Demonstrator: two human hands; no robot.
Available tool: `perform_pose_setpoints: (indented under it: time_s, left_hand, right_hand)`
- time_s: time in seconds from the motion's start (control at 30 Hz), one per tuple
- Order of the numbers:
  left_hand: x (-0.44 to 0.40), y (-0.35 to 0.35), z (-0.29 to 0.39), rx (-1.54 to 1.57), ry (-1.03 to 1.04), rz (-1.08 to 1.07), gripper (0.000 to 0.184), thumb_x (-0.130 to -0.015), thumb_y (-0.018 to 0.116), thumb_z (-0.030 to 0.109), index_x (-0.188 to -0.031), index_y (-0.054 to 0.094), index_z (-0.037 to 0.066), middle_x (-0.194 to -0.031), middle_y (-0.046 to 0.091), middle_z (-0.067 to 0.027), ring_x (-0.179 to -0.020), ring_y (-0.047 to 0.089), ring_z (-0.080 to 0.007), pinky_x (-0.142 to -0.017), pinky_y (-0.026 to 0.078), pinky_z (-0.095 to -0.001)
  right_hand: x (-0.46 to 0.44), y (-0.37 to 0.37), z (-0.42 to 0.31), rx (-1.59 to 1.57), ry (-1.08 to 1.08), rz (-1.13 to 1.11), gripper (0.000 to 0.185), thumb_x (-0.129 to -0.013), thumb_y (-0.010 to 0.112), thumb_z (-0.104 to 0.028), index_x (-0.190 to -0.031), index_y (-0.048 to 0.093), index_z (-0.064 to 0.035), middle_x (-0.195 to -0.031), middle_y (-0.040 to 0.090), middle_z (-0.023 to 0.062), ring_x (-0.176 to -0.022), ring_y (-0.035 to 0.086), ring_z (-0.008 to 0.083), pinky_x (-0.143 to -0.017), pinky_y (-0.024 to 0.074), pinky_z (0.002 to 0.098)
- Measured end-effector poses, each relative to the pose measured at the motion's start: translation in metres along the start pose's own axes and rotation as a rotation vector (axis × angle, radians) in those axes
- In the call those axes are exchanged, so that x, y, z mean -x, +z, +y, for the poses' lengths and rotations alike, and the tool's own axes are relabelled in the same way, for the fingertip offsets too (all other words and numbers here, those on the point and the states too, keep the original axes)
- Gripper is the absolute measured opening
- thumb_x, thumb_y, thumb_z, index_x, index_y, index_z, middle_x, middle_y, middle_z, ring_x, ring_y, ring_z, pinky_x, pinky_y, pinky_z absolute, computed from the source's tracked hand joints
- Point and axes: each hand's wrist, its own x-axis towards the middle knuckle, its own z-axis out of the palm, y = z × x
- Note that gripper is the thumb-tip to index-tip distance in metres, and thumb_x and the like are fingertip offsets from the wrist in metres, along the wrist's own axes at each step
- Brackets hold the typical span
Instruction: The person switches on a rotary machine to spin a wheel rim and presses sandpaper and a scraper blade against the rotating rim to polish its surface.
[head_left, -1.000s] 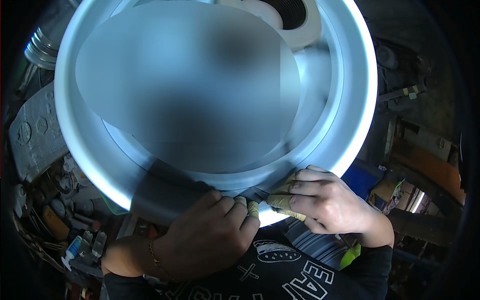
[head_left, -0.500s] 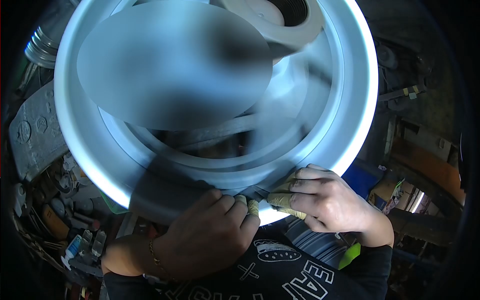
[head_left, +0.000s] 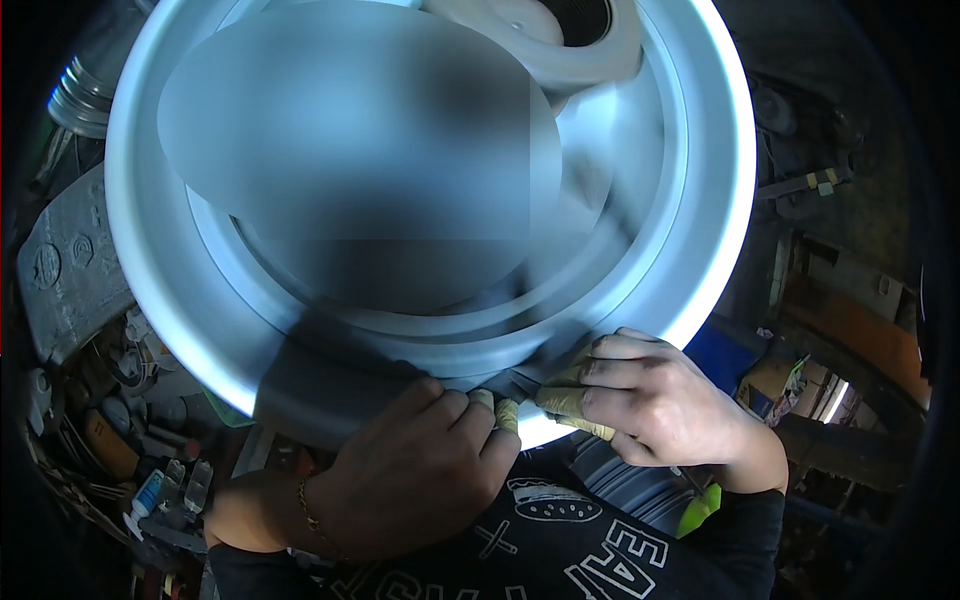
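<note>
A large silver wheel rim (head_left: 690,250) fills the upper view; its inner part is smeared by motion. My left hand (head_left: 420,465) rests at its near edge, knuckles up and fingers curled closed, with yellow tape on fingertips. From the right, my right hand (head_left: 655,400) meets it, fingers bent and pressed together, also taped and dirty. Between both sets of fingertips a thin dark piece (head_left: 520,383) shows against the rim's lip; its kind cannot be made out. Shadow from my left hand darkens the rim. A blurred oval patch hides much of the wheel's middle.
Behind the rim stands a pale machine part (head_left: 600,60) with a dark round opening. At left are a grey cast metal cover (head_left: 75,265) and small bottles (head_left: 150,495) amid clutter. A brown board (head_left: 850,330) and a blue object (head_left: 720,350) lie at right.
Inside the rim the smeared parts look different, as the wheel turns. Both hands stay in nearly the same place at the near edge.
</note>
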Motion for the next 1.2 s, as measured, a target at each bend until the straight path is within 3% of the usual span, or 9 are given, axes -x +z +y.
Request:
perform_pose_setpoints:
  time_s: [0.7, 0.77, 1.2]
  left_hand:
    - [0.003, 0.003, 0.007, 0.035, 0.02, 0.054, 0.022, -0.088, 0.057, 0.014, -0.1, 0.067, -0.001, -0.085, 0.067, -0.0091, -0.08, 0.064, -0.0179, -0.079, 0.046, -0.0298]
    - [0.005, 0.004, 0.008, 0.084, -0.013, 0.027, 0.025, -0.085, 0.063, 0.015, -0.103, 0.069, -0.002, -0.099, 0.067, -0.0157, -0.087, 0.065, -0.024, -0.083, 0.046, -0.0374]
    - [0.002, -0.001, 0.005, 0.103, -0.006, -0.003, 0.024, -0.085, 0.063, 0.013, -0.103, 0.069, -0.002, -0.097, 0.068, -0.015, -0.085, 0.064, -0.023, -0.08, 0.047, -0.0361]
  right_hand:
    - [0.015, -0.009, -0.019, 0.095, 0.046, 0.022, 0.045, -0.053, 0.071, -0.009, -0.097, 0.072, -0.0002, -0.082, 0.062, 0.0048, -0.083, 0.057, 0.0224, -0.08, 0.0505, 0.033]
    - [0.016, -0.009, -0.021, 0.098, 0.048, 0.033, 0.045, -0.054, 0.071, -0.009, -0.098, 0.072, -0.0003, -0.082, 0.061, 0.0047, -0.082, 0.057, 0.0221, -0.079, 0.0504, 0.0328]
    - [0.016, -0.01, -0.023, 0.087, 0.072, 0.053, 0.045, -0.055, 0.071, -0.007, -0.099, 0.073, -0.0002, -0.081, 0.061, 0.0049, -0.082, 0.057, 0.0217, -0.079, 0.05, 0.0327]
